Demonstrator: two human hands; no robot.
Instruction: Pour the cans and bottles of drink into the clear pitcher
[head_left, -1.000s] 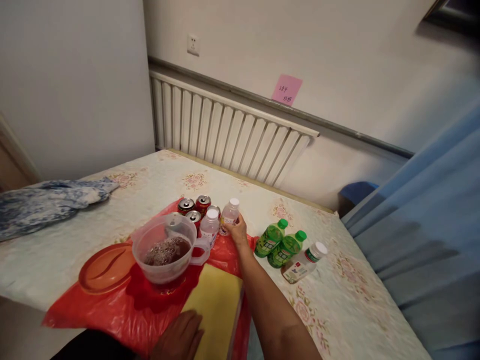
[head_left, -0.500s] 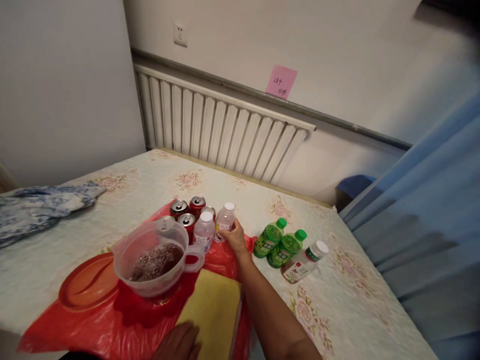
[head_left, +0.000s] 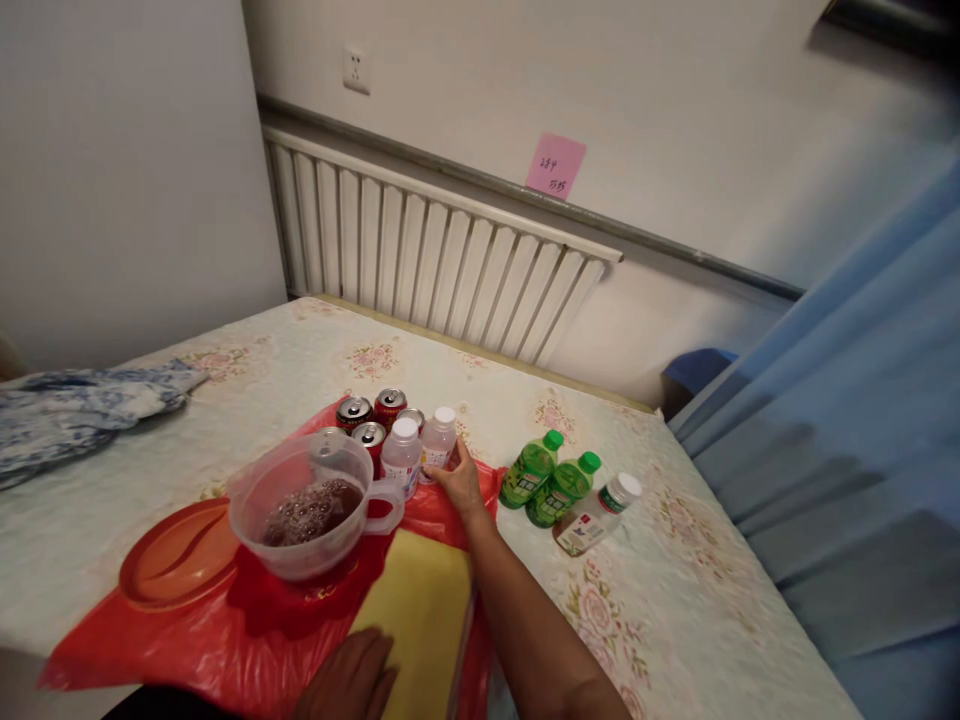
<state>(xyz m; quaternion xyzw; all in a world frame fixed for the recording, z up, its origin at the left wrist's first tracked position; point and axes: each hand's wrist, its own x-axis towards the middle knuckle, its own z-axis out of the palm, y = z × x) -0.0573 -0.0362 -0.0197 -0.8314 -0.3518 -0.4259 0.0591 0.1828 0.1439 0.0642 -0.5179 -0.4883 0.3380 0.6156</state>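
Observation:
My right hand (head_left: pixel 463 487) has its thumb and fingers around a small clear plastic bottle (head_left: pixel 439 436) with a white cap, which stands upright. Directly left of it, seemingly touching, is a matching white-capped bottle (head_left: pixel 403 450). My left hand (head_left: pixel 349 675) lies with its fingers stretched over a flat yellow rectangular thing (head_left: pixel 420 590), which looks like a book or pad. A translucent plastic jug (head_left: pixel 255 530) with a handle holds brown, foamy liquid. Several red drink cans (head_left: pixel 369 438) stand behind the jug, close to the bottles.
Two green tea bottles (head_left: pixel 529 470) and a white-capped bottle (head_left: pixel 596 520) lie tilted at the right. Under the jug spreads a red plastic bag (head_left: pixel 187 650), with an orange round lid (head_left: pixel 176 555) on it. Patterned cloth (head_left: pixel 90 410) lies left; a blue curtain (head_left: pixel 847 450) hangs right.
My right hand has brought the small bottle left, up against the matching one. The left hand stays on the yellow thing. The view has shifted slightly.

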